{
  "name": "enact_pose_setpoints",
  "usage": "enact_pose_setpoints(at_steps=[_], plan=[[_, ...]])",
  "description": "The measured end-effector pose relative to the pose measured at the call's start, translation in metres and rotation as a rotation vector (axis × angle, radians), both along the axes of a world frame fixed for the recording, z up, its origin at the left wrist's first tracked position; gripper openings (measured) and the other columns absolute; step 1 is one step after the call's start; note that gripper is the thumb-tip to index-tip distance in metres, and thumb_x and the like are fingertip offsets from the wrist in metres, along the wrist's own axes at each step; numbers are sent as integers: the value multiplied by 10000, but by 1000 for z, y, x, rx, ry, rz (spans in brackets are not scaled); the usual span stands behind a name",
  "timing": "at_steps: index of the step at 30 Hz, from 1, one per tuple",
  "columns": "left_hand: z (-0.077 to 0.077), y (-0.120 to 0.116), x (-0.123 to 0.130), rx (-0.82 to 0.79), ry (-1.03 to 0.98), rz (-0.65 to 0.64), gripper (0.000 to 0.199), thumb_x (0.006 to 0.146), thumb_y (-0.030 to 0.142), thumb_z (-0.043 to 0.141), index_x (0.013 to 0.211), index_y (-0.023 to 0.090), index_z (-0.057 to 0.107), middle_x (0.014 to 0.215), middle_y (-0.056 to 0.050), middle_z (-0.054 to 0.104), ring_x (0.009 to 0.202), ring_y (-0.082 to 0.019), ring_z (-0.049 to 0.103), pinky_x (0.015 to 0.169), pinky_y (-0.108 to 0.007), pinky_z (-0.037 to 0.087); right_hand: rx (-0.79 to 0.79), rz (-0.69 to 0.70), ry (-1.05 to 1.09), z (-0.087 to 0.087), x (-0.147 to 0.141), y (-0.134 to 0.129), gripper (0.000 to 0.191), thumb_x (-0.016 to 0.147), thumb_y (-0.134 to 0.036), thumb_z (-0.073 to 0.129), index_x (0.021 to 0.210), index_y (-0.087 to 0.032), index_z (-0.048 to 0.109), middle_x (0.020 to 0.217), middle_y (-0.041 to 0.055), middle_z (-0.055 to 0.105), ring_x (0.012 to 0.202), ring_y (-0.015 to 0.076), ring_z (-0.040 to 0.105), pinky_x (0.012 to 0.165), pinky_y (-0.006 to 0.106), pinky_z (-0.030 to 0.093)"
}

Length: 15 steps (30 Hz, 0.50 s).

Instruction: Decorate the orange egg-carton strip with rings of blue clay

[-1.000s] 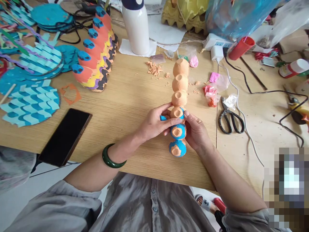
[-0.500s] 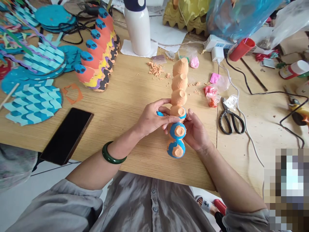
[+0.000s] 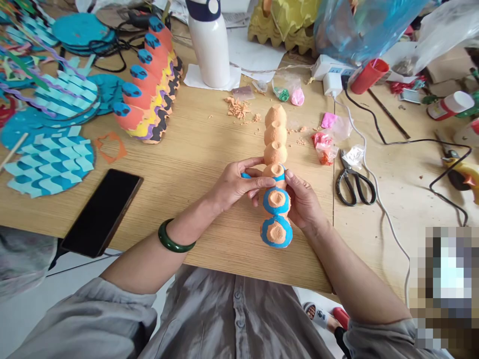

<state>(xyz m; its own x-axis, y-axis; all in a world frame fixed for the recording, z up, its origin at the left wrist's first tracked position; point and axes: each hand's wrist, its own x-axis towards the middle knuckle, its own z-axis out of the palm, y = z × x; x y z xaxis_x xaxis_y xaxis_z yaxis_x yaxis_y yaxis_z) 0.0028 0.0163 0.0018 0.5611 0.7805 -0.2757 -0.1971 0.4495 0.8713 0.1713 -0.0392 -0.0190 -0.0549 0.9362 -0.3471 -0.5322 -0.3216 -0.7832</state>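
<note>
The left hand [image 3: 239, 188] and right hand [image 3: 304, 204] have their fingers clamped around the blue-painted cups of an orange egg-carton strip [image 3: 275, 152], held over a pale wood table [image 3: 209, 124]; orange paper scraps [image 3: 237, 107] lie just past it; black-handled scissors [image 3: 355, 184] sit right, a phone [image 3: 101, 213] left, typical messy craft bench.

"Colours on the egg-carton strip [image 3: 275, 132]?"
"Peach, with bright blue rings around the lowest cups."
"And the scale disc [image 3: 50, 162]?"
"Pale aqua scales in overlapping wavy rows, set on deep teal."
"The humped piece [image 3: 149, 107]?"
"Orange, blue-tipped, edged in yellow, purple and black zigzag bands."
"The bangle [image 3: 175, 243]?"
"Jade green, above a grey shirt [image 3: 232, 319]."
"The scissors [image 3: 355, 187]?"
"Black handles."
</note>
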Motion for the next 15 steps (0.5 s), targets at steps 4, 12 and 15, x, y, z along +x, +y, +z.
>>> enact_pose_setpoints(at_steps=[4, 12, 15], plan=[[0, 0, -1, -5, -10, 20, 837, 640, 326, 979, 1364, 78, 640, 537, 101, 591, 391, -42, 435, 370, -196, 448, 30, 15, 29, 5, -2, -1, 402, 720, -611, 881, 801, -241, 749, 663, -32, 702, 565, 130, 611, 556, 278, 535], [0, 0, -1, -48, -11, 16, 800, 651, 297, 970, 1355, 79, 657, 533, 101, 585, 401, -39, 429, 384, -194, 449, 70, 29, -66, 11, 5, 2, 371, 665, -491, 954, 740, -225, 708, 676, -42, 699, 553, 99, 578, 554, 257, 517], [-3, 0, -1, -46, -15, 17, 754, 672, 287, 956, 1342, 87, 673, 516, 106, 550, 417, -43, 437, 399, -190, 450, 66, 70, -56, 9, 6, 2, 345, 695, -461, 941, 794, -231, 704, 711, -42, 712, 586, 110, 614, 592, 269, 545]])
